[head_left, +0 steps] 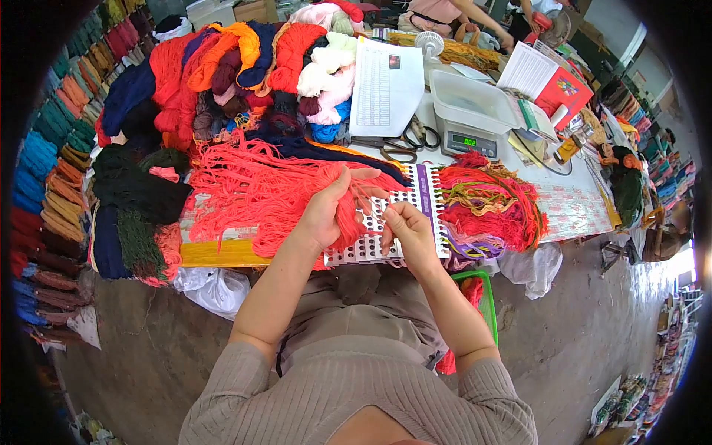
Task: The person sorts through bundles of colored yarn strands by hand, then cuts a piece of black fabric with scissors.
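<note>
My left hand (331, 208) is wrapped round a bundle of coral-pink thread (345, 222) with its fingers partly extended. Just to its right, my right hand (408, 231) pinches at thin strands leading from that bundle; the fingertips partly cover them. Beneath both hands lies a white card with rows of punched holes (374, 248) and a purple label strip (425, 189). A large loose heap of coral-pink thread (237, 196) spreads to the left of my hands. Multicoloured thread (489, 200) in red, orange, green and purple hangs from the card's right edge.
Coloured skeins (222, 67) are piled at the back left. Behind the card are scissors (421, 135), a printed sheet (386, 85) and a scale (469, 141) carrying a plastic tub (475, 100). A green basket (487, 304) stands below the table edge. Another person (430, 18) is across the table.
</note>
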Motion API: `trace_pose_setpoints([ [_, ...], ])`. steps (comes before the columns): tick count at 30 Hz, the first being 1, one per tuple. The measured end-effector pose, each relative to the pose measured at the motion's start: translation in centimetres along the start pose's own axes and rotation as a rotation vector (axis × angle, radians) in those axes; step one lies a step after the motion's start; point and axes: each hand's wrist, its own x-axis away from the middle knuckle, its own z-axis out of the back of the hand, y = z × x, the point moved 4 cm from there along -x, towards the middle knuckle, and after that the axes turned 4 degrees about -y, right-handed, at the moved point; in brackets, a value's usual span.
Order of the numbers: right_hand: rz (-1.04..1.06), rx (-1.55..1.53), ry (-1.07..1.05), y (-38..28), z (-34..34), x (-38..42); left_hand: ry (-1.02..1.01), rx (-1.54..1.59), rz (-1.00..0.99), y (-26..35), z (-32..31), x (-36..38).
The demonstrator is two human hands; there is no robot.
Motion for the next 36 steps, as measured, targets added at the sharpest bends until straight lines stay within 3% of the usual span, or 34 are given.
trace_pose_setpoints([
  [9, -0.017, 0.011, -0.012, -0.1, -0.1, 0.2, -0.097, 0.254, -0.001, 0.0, -0.6, -0.1],
  [15, -0.119, 0.094, -0.126, -0.1, -0.3, 0.4, -0.053, 0.144, 0.017, -0.2, -0.2, -0.2],
  [17, -0.046, 0.104, -0.125, -0.4, -0.1, 0.3, -0.007, -0.033, 0.019, 0.1, -0.2, -0.1],
  [19, 0.177, 0.455, 0.034, -1.6, 1.2, -0.2, 0.028, -0.243, 0.077, 0.6, 0.3, 0.2],
  [20, 0.131, 0.649, 0.159, -2.5, 2.7, -0.2, -0.056, -0.193, 0.146, 0.6, 1.5, 0.6],
  [21, 0.265, 0.61, 0.21, -4.1, 4.0, -0.2, -0.138, -0.144, 0.213, 0.9, 3.0, 1.1],
  [23, 0.365, 0.198, 0.298, -6.1, 8.6, -0.2, 0.153, -0.055, 0.108, 3.2, 5.8, 2.2],
  [24, 0.414, -0.183, 0.202, -8.3, 9.9, 0.6, 0.262, 0.054, 0.055, 4.6, 8.1, 3.0],
  [26, 0.533, -0.63, 0.255, -10.3, 15.2, 2.0, 0.384, 0.151, -0.085, 8.1, 13.4, 4.9],
  [27, 0.545, -0.692, 0.292, -10.9, 19.2, 2.7, 0.451, 0.155, -0.132, 9.7, 17.4, 6.4],
  [28, 0.586, -0.633, 0.164, -12.0, 22.2, 3.6, 0.516, 0.16, -0.18, 11.7, 21.1, 8.0],
  [29, 0.58, -0.541, 0.308, -12.9, 25.8, 4.9, 0.544, 0.205, -0.265, 13.8, 23.5, 9.9],
  [30, 0.556, -0.544, 0.189, -14.2, 29.5, 5.9, 0.571, 0.251, -0.349, 15.9, 26.1, 12.3],
  [32, 0.668, -0.261, 0.669, -18.0, 39.0, 10.7, 0.536, 0.316, -0.519, 21.2, 33.7, 17.8],
  [33, 0.748, -0.169, 1.027, -19.9, 45.1, 14.4, 0.464, 0.361, -0.622, 23.6, 36.4, 20.5],
  [34, 0.814, -0.221, 1.214, -21.7, 45.5, 17.1, 0.418, 0.37, -0.776, 25.4, 38.2, 22.6],
  [36, 0.982, -0.125, 0.959, -25.7, 46.7, 19.7, 0.191, 0.36, -0.827, 26.3, 28.1, 22.1],
])
